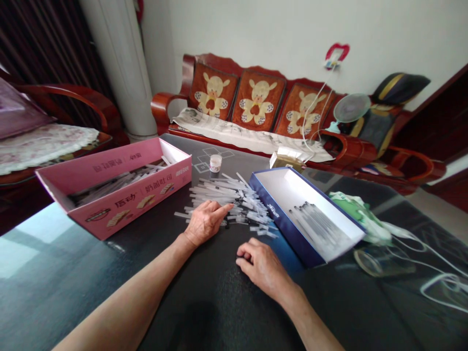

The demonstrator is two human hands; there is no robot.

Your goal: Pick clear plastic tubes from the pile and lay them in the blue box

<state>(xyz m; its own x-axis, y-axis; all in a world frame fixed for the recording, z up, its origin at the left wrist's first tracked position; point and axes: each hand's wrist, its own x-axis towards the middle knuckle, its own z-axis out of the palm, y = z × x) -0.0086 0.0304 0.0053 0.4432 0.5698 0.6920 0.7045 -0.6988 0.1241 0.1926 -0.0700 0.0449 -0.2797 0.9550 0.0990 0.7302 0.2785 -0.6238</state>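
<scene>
A loose pile of thin, translucent plastic tubes (237, 195), some with dark ends, lies on the dark table. My left hand (206, 222) rests at the near edge of this pile, its index finger stretched out over the tubes and the other fingers bent. Its thumb is hidden. Closer to me and to the right, my right hand (263, 268) stays low over the table with curled fingers. Thumb and index come close together around a dark spot too small to name. Beside it stands a blue box with a white inside (292, 234), holding a row of similar tubes (318, 224).
On the left stands a pink carton (146, 195) with more tubes inside. A small white cup (215, 163) is behind the pile, a tissue box (287, 160) further right. A green plastic bag (358, 214) and white cables (446, 287) lie at right. A wooden sofa (171, 105) stands beyond.
</scene>
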